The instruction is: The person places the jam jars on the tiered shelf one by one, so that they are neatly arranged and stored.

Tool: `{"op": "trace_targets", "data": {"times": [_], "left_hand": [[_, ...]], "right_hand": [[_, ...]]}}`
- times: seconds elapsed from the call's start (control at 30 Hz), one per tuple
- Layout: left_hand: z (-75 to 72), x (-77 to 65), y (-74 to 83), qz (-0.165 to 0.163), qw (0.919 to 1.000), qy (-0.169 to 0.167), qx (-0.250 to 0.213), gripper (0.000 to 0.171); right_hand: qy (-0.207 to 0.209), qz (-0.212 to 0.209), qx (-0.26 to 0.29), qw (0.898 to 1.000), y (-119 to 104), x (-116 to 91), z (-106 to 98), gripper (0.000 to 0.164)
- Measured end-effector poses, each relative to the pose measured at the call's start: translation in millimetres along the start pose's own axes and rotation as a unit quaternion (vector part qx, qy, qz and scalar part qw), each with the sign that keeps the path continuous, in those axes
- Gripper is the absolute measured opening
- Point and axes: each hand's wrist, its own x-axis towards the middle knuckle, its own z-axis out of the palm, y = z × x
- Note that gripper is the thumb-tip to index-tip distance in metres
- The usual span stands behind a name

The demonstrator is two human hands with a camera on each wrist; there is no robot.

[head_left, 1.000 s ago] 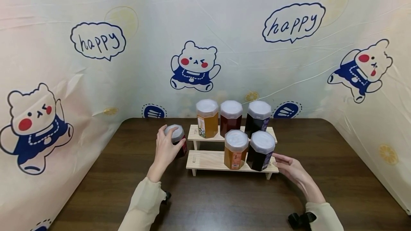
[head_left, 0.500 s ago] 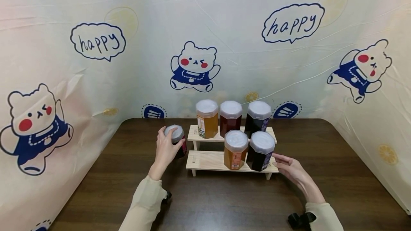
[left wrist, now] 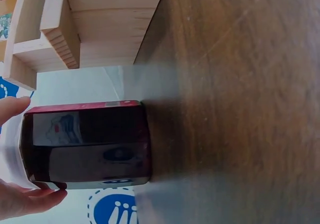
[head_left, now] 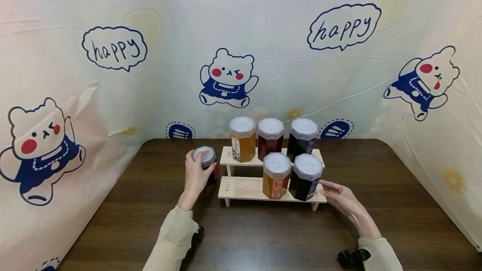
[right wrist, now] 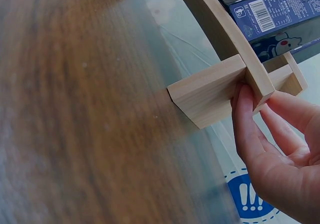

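My left hand (head_left: 193, 179) grips a dark jar (left wrist: 90, 144) by its pale lid, thumb on one side and fingers on the other. The jar stands upright on the table, just left of a two-step wooden stand (head_left: 241, 187). At the stand's right end, my right hand (right wrist: 280, 154) pinches the edge of the lower shelf between thumb and fingers. On that lower shelf sit an amber jar (head_left: 276, 183) and a dark jar (head_left: 302, 184), with bare wood to their left. The upper shelf bears another amber jar (head_left: 246, 147), a red-brown jar (head_left: 270, 144) and a dark jar (head_left: 297, 143).
Under everything lies a dark brown wooden table (head_left: 263, 237). A pale curtain (head_left: 173, 70) printed with cartoon bears hangs behind and at both sides of it. Each wrist wears a small black camera mount, the right mount (head_left: 354, 258) showing more fully.
My left wrist and forearm have shifted slightly to the right, while the left hand keeps its hold on the jar. My right hand, the stand and the other jars have stayed put.
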Motion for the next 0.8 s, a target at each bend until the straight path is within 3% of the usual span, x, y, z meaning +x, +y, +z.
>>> {"op": "trace_targets", "data": {"times": [0.43, 0.8], "left_hand": [[4.6, 1.0, -3.5, 0.001, 0.9993, 0.036, -0.004, 0.040], [1.8, -2.8, -4.3, -0.006, 0.9969, 0.078, 0.008, 0.038]], "right_hand": [[0.001, 0.001, 0.000, 1.000, -0.8, -0.9, 0.3, 0.029], [0.005, 0.008, 0.000, 1.000, -1.6, -0.7, 0.1, 0.037]]}}
